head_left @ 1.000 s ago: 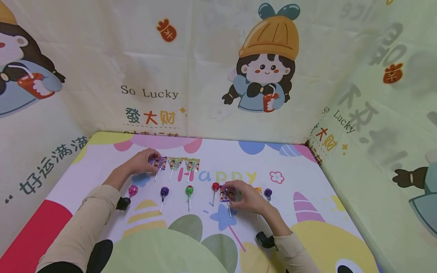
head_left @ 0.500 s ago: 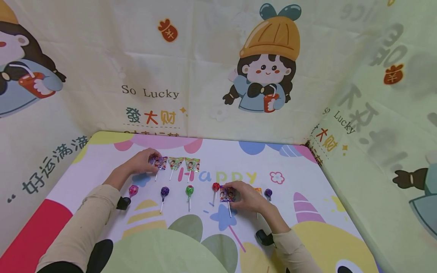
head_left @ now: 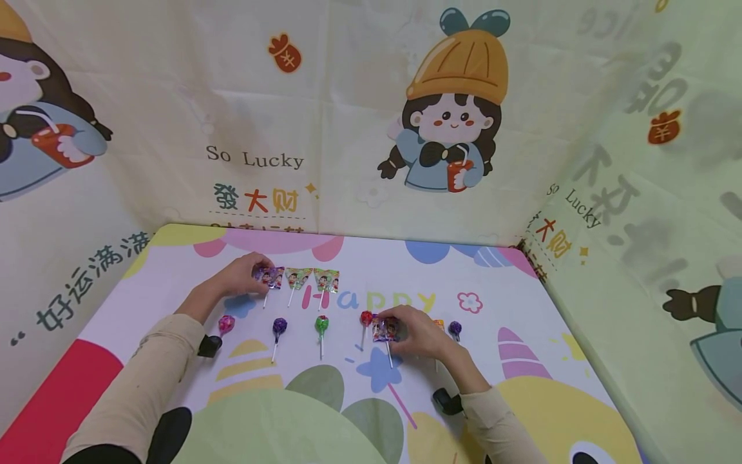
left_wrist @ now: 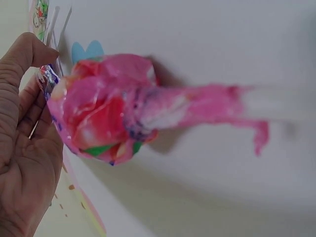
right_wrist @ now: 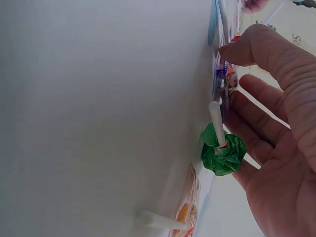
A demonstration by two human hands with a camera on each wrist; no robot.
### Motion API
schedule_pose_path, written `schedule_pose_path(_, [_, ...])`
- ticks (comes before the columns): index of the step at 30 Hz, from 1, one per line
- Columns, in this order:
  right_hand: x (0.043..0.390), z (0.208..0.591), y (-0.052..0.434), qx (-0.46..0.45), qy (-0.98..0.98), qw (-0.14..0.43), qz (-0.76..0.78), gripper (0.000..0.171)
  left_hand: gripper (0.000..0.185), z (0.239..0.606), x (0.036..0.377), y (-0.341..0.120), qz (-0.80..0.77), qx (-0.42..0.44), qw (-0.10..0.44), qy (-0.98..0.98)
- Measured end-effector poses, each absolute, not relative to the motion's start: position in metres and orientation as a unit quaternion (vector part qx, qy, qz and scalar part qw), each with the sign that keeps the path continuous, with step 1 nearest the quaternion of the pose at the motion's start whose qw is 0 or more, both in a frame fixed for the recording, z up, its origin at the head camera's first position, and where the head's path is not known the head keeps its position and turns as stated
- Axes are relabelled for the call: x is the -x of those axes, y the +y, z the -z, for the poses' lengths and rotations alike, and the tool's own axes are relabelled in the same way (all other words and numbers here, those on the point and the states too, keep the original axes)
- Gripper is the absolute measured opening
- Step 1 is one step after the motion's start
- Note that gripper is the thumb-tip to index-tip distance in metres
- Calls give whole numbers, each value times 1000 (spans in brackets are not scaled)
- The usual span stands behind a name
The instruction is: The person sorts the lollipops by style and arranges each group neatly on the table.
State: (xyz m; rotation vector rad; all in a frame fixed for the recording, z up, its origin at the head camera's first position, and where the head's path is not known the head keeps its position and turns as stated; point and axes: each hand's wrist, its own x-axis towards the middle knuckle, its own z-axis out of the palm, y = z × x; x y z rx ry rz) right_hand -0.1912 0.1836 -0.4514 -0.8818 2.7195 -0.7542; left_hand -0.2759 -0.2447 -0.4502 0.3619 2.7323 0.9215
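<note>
At the back left, my left hand (head_left: 246, 274) pinches the edge of a lollipop in a flat purple wrapper (head_left: 272, 277). Its thumb and fingers come round that wrapper in the left wrist view. My right hand (head_left: 418, 332) holds another purple flat-wrapped lollipop (head_left: 385, 328) between thumb and fingers, right beside a red ball lollipop (head_left: 366, 318). Under the right palm, a green-wrapped lollipop (right_wrist: 224, 154) shows in the right wrist view; the hand hides it from the head view. A pink ball lollipop (left_wrist: 106, 106) lies close below the left wrist.
Two green flat-wrapped lollipops (head_left: 298, 277) continue the back row. Nearer stand out a purple ball lollipop (head_left: 279, 325) and a green one (head_left: 321, 324). Right of my right hand lie an orange-wrapped lollipop (head_left: 438, 323) and a dark purple one (head_left: 455, 329). Printed cloth walls (head_left: 359, 212) enclose the table.
Both hands keep almost the same place. The right hand and its purple-wrapped lollipop have shifted very slightly left.
</note>
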Motion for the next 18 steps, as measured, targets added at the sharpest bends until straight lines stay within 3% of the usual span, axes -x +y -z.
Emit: schedule_pose_path(18, [192, 445, 188, 299, 912, 72, 272, 56, 57, 452, 277, -245, -313, -119, 118, 935])
